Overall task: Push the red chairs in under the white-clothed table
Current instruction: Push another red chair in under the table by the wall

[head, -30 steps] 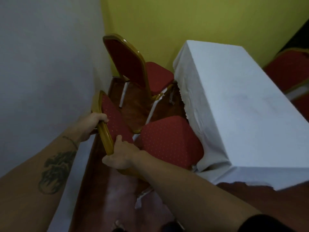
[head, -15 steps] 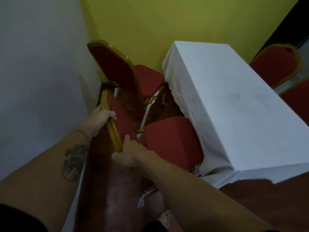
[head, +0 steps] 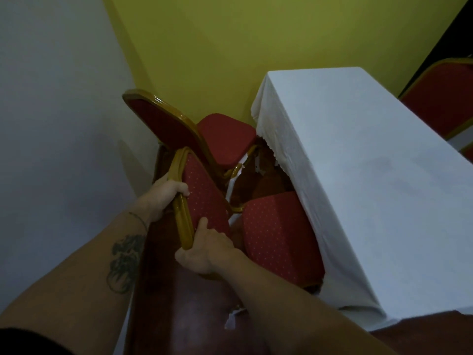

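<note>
Red chair [head: 204, 190], both hands gripping its gold back, is sliding its seat under the table's [head: 358, 155] near long edge. Left hand [head: 166, 192] and right hand [head: 204, 248] are risking, seemingly, dragging the tablecloth [head: 332, 252] or bumping the second chair [head: 225, 139].

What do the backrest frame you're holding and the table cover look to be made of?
Backrest frame: glossy gold-painted finish, probably metal; highlights glint along its rounded edge, though lacquered wood can't be excluded. Red padding: woven fabric with pale dots. Tablecloth: matte white cloth that drapes in folds, with a scalloped hem. Both hands, left and right, hold the frame.
</note>
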`<state>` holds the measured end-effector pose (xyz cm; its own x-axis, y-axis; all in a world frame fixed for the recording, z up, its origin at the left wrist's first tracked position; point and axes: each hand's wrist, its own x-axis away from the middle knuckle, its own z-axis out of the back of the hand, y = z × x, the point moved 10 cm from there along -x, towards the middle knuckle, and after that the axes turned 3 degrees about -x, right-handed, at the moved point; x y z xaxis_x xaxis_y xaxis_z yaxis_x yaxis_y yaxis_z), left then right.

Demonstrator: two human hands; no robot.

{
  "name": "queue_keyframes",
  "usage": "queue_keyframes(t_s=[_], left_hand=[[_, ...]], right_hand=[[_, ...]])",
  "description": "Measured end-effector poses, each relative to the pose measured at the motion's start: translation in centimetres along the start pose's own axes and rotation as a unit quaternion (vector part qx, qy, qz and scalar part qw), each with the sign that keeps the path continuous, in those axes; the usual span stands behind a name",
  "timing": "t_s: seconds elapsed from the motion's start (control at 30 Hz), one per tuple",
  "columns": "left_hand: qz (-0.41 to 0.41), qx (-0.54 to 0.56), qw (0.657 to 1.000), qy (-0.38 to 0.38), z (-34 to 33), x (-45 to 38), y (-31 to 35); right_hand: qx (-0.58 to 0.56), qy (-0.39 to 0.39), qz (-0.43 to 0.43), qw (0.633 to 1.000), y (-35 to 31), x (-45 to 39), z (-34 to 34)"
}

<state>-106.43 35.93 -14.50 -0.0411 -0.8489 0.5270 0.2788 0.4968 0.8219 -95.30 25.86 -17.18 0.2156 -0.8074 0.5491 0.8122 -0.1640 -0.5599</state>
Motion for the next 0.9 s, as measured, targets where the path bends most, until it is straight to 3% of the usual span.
queue_keyframes(t_s=[0.23,0.9], left_hand=[[-0.041,0.014,0.998,-0.047,-5.4,-3.2,4.9],[-0.113,-0.01,0.987,-0.111,-6.4,-3.0,3.9]], right_hand=[[-0.02,0.012,-0.051,0.998,3.6,-2.0,5.1],[-0.01,-0.032,-0.134,0.99,4.3,-0.3,5.4]])
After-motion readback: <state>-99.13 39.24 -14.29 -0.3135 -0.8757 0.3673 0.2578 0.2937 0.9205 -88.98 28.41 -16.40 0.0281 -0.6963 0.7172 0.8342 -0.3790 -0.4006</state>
